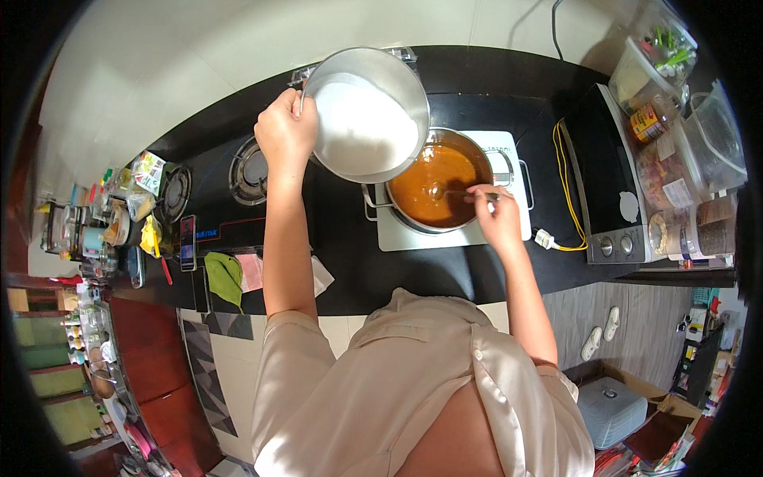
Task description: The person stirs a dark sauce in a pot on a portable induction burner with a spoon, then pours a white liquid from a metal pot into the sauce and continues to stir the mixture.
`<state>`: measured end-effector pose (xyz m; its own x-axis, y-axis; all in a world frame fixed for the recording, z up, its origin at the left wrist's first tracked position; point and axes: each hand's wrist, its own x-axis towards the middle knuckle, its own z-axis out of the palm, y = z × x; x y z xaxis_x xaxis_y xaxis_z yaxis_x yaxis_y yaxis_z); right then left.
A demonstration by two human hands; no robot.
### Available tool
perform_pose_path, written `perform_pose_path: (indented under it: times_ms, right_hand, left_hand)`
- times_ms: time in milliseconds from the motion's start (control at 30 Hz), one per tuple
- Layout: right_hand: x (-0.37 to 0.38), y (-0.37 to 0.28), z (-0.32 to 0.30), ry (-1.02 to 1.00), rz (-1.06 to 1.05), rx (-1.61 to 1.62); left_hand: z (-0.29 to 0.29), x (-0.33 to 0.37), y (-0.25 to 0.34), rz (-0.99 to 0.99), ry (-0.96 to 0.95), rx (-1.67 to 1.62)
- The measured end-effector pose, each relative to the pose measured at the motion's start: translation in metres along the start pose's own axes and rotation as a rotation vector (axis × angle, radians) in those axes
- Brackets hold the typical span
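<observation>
My left hand [288,131] grips the side of a silver metal pot [409,87]. Inside this pot is a white liquid [362,127]. I hold the pot up, tilted, with its right edge overlapping the left rim of a second steel pot [425,229]. Orange-brown sauce [445,168] fills that lower pot. With my right hand [497,213] I hold a spoon or ladle [459,193] by its handle; its head is down in the sauce and mostly hidden. Whether any white liquid is flowing out cannot be made out.
A white electric cooktop [397,238] bears the sauce pot. Left are gas burners [250,171], a phone [187,242] and a green cloth [224,278]. Right are a yellow cable [568,187], a microwave [616,191] and several plastic containers [668,167].
</observation>
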<state>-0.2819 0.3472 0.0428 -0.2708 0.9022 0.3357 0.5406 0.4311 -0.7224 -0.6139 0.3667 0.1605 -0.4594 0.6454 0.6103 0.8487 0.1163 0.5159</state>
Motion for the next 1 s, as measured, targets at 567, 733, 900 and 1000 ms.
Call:
perform_pose_path:
  times_ms: [567,733,900,1000]
  right_hand:
    - [0.015,0.017,0.003,-0.016,0.064,0.034]
    - [0.013,-0.008,0.012,-0.111,0.089,0.172]
    - [0.023,0.009,-0.004,0.019,0.002,-0.071]
    - [0.028,0.005,0.018,-0.009,0.033,0.141]
  left_hand:
    - [0.003,0.001,0.015,0.036,-0.052,0.113]
    - [0.005,0.001,0.013,0.048,-0.041,0.079]
    - [0.005,0.000,0.018,0.067,-0.037,0.107]
    - [0.007,0.001,0.022,0.102,-0.019,0.090]
